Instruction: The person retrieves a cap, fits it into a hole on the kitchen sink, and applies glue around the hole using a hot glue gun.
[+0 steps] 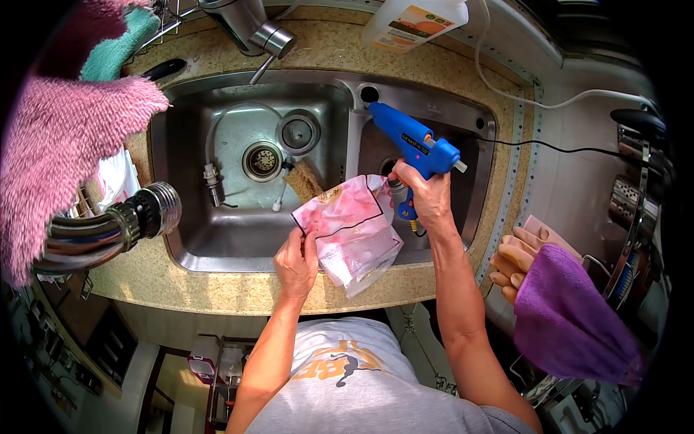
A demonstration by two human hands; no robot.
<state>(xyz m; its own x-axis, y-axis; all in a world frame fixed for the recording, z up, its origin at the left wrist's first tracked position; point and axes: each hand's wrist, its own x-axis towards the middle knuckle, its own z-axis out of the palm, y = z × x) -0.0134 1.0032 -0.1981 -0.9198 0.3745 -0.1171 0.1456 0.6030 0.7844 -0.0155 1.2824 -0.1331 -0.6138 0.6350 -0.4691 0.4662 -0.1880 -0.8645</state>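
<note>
My right hand [426, 194] is wrapped round the handle of a blue glue gun [410, 134], its nozzle pointing up and left over the small basin. A clear stick end pokes out at the gun's rear. Between the fingers and thumb of my left hand [295, 262] is the edge of a pink printed plastic bag [347, 226] with a clear lower part. The bag hangs over the sink's front edge, close beside the gun's handle. Behind it, a brown sponge [303, 181] lies in the larger basin [217, 235].
A drain strainer [298, 133], a thin hose and a metal fitting [212, 185] lie in the large basin. The faucet [253, 32] and a white jug [416, 23] stand behind. Pink towel [87, 137] hangs left; rubber gloves [515, 262] and a purple cloth [567, 315] hang right.
</note>
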